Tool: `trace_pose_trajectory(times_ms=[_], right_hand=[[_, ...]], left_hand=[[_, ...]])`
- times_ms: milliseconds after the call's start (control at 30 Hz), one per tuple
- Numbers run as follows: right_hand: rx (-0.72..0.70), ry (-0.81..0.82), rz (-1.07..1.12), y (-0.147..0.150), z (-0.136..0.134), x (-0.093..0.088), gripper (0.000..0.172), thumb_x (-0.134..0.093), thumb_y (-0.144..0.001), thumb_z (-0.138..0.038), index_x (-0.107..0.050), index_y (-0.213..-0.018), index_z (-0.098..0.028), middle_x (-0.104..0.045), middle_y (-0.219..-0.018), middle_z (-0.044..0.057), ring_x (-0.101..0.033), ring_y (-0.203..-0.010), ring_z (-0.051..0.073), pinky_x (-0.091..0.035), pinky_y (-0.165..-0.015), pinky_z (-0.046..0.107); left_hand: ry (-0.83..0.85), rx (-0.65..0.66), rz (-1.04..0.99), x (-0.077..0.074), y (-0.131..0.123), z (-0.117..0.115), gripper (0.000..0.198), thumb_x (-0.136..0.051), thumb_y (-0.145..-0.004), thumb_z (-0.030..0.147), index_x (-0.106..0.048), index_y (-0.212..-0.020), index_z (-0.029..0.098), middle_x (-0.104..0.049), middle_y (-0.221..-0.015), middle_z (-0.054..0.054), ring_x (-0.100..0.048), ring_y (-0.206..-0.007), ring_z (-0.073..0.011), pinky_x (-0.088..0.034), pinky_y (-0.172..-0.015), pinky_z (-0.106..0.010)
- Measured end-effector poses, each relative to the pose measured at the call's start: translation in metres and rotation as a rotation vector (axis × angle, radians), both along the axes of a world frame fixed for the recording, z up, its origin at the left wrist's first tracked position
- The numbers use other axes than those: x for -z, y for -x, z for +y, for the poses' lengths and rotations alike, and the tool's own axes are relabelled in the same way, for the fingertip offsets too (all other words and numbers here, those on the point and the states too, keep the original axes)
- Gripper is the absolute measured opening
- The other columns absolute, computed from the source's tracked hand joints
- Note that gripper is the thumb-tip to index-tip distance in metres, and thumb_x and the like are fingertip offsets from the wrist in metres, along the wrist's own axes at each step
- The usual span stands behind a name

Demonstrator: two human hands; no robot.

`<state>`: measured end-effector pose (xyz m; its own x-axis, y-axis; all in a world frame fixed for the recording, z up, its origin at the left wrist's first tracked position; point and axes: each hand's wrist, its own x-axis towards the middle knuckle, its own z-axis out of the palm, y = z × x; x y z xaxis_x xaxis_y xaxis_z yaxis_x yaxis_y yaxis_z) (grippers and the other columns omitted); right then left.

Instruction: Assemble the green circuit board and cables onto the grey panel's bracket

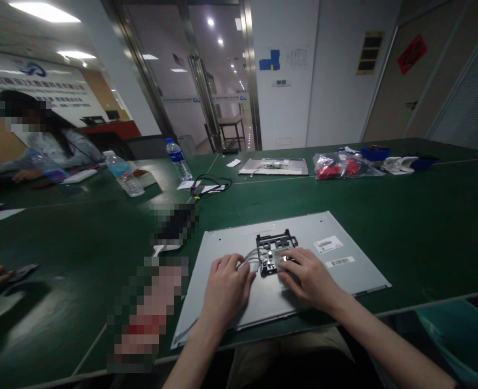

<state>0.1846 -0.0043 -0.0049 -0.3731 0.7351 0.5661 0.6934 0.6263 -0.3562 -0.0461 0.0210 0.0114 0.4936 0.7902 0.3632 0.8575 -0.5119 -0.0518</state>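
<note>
The circuit board (268, 262) in its black frame (277, 237) sat near the middle of a grey panel (299, 222) on the green desk (425, 232), and we had it between our left hand (227, 283) and our right hand (309, 273), a little beyond them, the frame showing no clear long axis while the panel's ran from side to side. The right was the nearer — its bent fingers lay over the board's right part — and the left curled beside the thin cables (250, 257) at the frame's left edge; whether either gripped anything, we could not tell.
</note>
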Motion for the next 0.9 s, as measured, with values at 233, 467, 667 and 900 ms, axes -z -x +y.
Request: trace_pose_trajectory(times_ms=[233, 467, 667, 900], right_hand=[[0.016, -0.003, -0.013, 0.0003, 0.0007, 0.0023, 0.016, -0.057, -0.091, -0.023, -0.064, -0.105, -0.021, -0.063, -0.117, 0.008, -0.056, -0.107, 0.024, -0.047, -0.092, 0.043], [0.020, 0.006, -0.013, 0.0001, 0.0005, 0.0015, 0.016, -0.058, -0.090, -0.023, -0.065, -0.105, -0.021, -0.063, -0.117, 0.008, -0.056, -0.108, 0.024, -0.048, -0.090, 0.043], [0.006, 0.016, -0.033, -0.0005, 0.0005, 0.0016, 0.017, -0.059, -0.089, -0.024, -0.065, -0.105, -0.022, -0.063, -0.119, 0.008, -0.055, -0.110, 0.025, -0.046, -0.094, 0.045], [0.096, 0.050, -0.017, -0.0009, 0.0024, 0.0066, 0.025, -0.057, -0.089, -0.021, -0.062, -0.113, -0.021, -0.061, -0.121, 0.010, -0.054, -0.115, 0.026, -0.048, -0.095, 0.045]], left_hand=[[0.028, -0.005, -0.002, 0.0039, 0.0025, 0.0031, 0.016, -0.054, -0.091, 0.027, -0.066, -0.100, 0.021, -0.062, -0.105, -0.009, -0.054, -0.096, -0.0266, -0.041, -0.086, -0.043], [0.028, 0.004, -0.044, 0.0067, 0.0064, 0.0071, 0.015, -0.056, -0.091, 0.025, -0.069, -0.098, 0.024, -0.064, -0.103, -0.007, -0.055, -0.095, -0.0257, -0.042, -0.084, -0.042], [0.052, 0.047, -0.075, 0.0065, 0.0033, 0.0053, 0.020, -0.054, -0.092, 0.022, -0.065, -0.109, 0.023, -0.064, -0.106, -0.007, -0.055, -0.098, -0.0258, -0.042, -0.087, -0.043], [0.095, 0.140, -0.073, 0.0101, 0.0022, 0.0070, 0.028, -0.052, -0.091, 0.016, -0.061, -0.116, 0.025, -0.064, -0.112, -0.007, -0.056, -0.103, -0.0249, -0.042, -0.091, -0.043]])
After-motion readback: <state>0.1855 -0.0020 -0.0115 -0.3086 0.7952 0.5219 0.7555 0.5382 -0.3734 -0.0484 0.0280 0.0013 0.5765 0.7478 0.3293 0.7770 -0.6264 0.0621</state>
